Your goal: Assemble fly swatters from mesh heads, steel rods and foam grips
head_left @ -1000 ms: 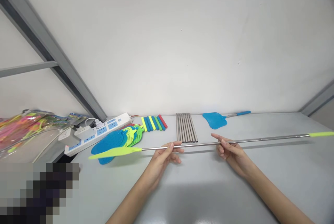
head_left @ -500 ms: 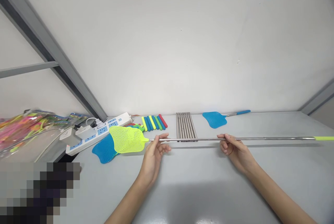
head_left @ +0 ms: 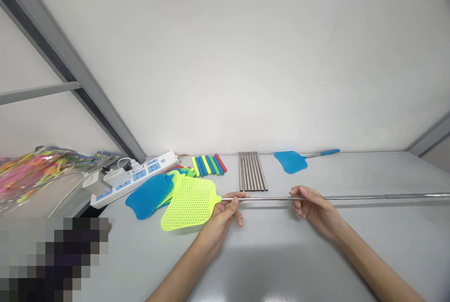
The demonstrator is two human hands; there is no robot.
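Observation:
A yellow fly swatter (head_left: 190,202) with a long, extended metal rod lies across my view, raised a little above the grey table. My left hand (head_left: 225,215) pinches the rod just beside the yellow head. Farther along, my right hand (head_left: 311,206) grips the same rod between thumb and fingers. The rod runs on past the right edge of the picture, so its handle end is hidden. Behind the hands lies a row of metal rods (head_left: 252,171). Left of these are several coloured handles (head_left: 209,165), in yellow, blue, green and red.
A stack of swatter heads (head_left: 146,197), blue on top, lies at the left beside a white power strip (head_left: 163,160) with plugs. A complete blue swatter (head_left: 291,161) rests near the wall. Plastic-wrapped colourful items (head_left: 38,170) sit far left, and a grey table (head_left: 274,264) spreads below.
The yellow swatter has shifted right and nearer to me, and its head has turned. My left hand moved right with it. The yellow handle has left the picture.

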